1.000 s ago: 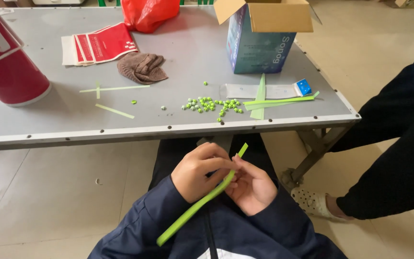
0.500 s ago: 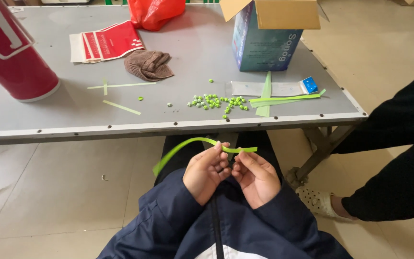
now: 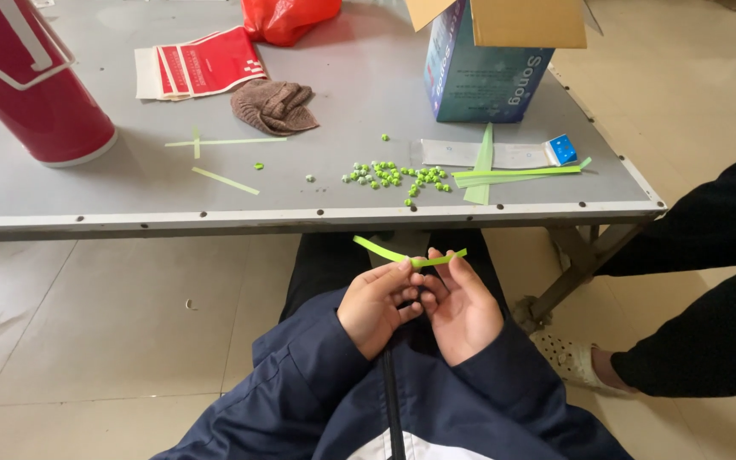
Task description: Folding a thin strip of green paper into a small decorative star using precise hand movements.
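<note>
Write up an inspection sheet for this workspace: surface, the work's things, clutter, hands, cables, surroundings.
Surface: grey table with a riveted front edge.
Work's things: green paper strip held above the lap; pile of small green pieces and spare green strips on the table.
Clutter: red cylinder, red packets, brown cloth, red bag, open carton, white card with a blue tag.
Hands: left hand and right hand both pinch the strip.
Cables: nothing seen.
Surroundings: tiled floor; another person's dark-clothed leg and sandalled foot at right.
</note>
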